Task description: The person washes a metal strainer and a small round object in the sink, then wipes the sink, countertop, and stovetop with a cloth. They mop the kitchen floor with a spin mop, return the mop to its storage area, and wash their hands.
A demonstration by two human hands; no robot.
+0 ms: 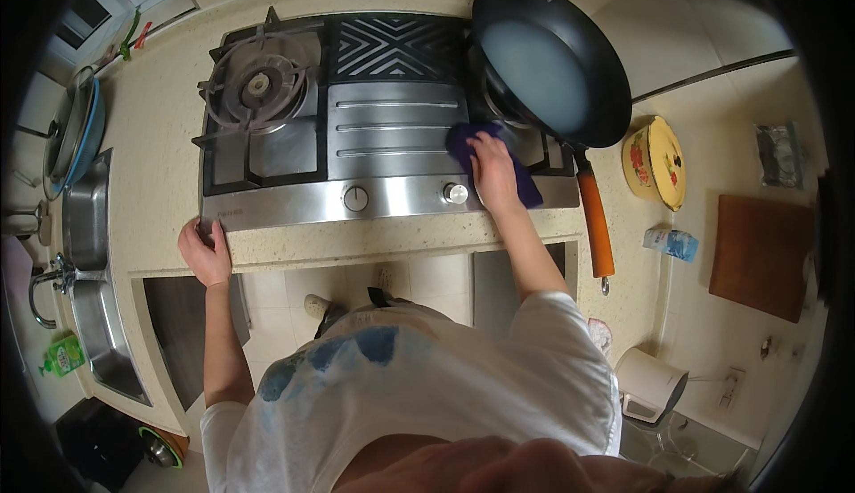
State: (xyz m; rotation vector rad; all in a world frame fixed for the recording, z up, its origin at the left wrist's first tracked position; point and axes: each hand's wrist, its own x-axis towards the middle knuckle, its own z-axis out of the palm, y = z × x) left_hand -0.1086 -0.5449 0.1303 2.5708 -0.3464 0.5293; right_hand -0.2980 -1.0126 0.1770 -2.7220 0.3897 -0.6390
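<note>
A stainless-steel gas hob (300, 199) is set into the speckled stone counter (374, 242). My right hand (493, 169) presses a dark purple cloth (528, 186) onto the hob's right side, beside the right control knob (456, 193). Part of the cloth is hidden under that hand. My left hand (206, 249) rests at the counter's front edge by the hob's front left corner, with nothing visible in it and the thumb apart from the fingers. A large black wok (604, 92) with an orange-brown handle (596, 226) stands on the right burner, holding cloudy pale liquid.
On the left burner is a round pan support (220, 109). The double sink (90, 226), tap (43, 322) and green soap bottle (65, 354) are at left. To the right stand a yellow lidded pot (658, 166), a brown cutting board (761, 256) and a white kettle (644, 379).
</note>
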